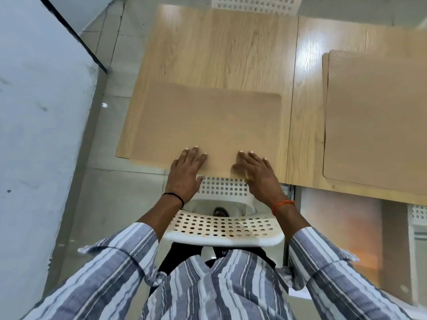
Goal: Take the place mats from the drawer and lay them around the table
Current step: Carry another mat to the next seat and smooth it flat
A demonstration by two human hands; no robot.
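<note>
- At the centre of the frame, a tan mat lies flat on the wooden tabletop, its near edge level with, or just past, the tabletop's near edge.
- Left hand rests on the mat's near edge with straight, spread fingers; its grip is open and holds nothing.
- Right hand does the same just to the right, fingers flat on the mat, thumb at the edge; no curl round anything.
- On the right of the frame, more mats sit stacked on the tabletop, one edge showing under the top one, well apart from the hands.
- A white perforated chair stands between the person and the tabletop, below the hands.
- Risk, as I judge it: the mat's near edge seems to overhang, so a pull toward the body could slide it off onto the chair.
- Uneven pressure from the two palms could skew the mat against the tabletop edge.
- Leaning over the chair back might nudge it into the tabletop.
</note>
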